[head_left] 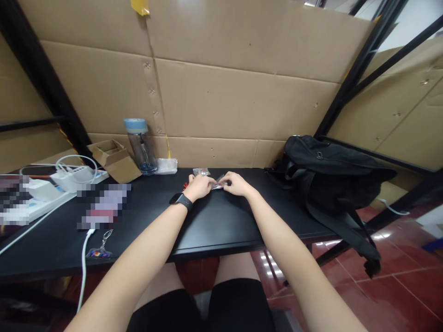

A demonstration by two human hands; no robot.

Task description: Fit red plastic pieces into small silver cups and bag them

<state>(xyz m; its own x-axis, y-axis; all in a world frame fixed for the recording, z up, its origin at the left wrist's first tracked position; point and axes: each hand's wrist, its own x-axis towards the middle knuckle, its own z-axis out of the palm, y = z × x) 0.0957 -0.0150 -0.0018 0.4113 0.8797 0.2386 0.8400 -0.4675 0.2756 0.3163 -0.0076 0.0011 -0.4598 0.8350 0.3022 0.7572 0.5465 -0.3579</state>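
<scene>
Over the far middle of the black table, my two hands meet at a small clear plastic bag. My left hand, with a dark watch on its wrist, has its fingers closed on the bag's left side. From the right, my right hand pinches the other side of it; something dark shows by those fingertips. What the bag contains is too small to make out. Just behind lies another clear bag with a bit of red in it. A small red piece peeks out left of my left hand.
A blue-capped bottle, an opened cardboard box and a white packet stand at the back left. Power strips, a cable, a blurred-out phone-like object and a keychain lie left. A black backpack sits right.
</scene>
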